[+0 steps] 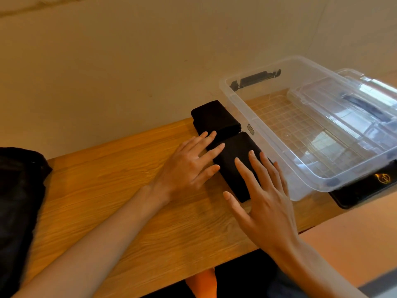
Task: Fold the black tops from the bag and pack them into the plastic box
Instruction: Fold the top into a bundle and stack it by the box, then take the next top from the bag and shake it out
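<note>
Scene: A person at a wooden tabletop (129, 179) presses a folded black top flat, with packing not yet begun.
Left hand (189, 166): Released and flat, fingers straight. The fingertips lie along the left side of the two tops, across where they meet. It grasps nothing.
Right hand (264, 198): Also unclenched, with fingers spread and laid on the near end of the near top; the thumb hangs off over the wood.
Near top (234, 147): A tight dark rectangle just beside the box's long left wall, under both hands.
Far top (214, 117): Folded and lying at the tabletop's back edge, end to end with the near one and touching it.
Plastic box (240, 104): Clear and open at the tabletop's right end, its ribbed floor bare of tops. Its lid (348, 100) rests across its right side.
Bag (19, 190): Black, at the tabletop's left edge, well apart from the box.
Step in hand: Likely smoothing the last fold.
Doing it well: Sweep the palms outward to push air out and square the corners against the far top. Then slide the fingers beneath from both ends so the bundle lifts without springing open.
Risk: A one-handed lift would probably let the layers slip apart.
</note>
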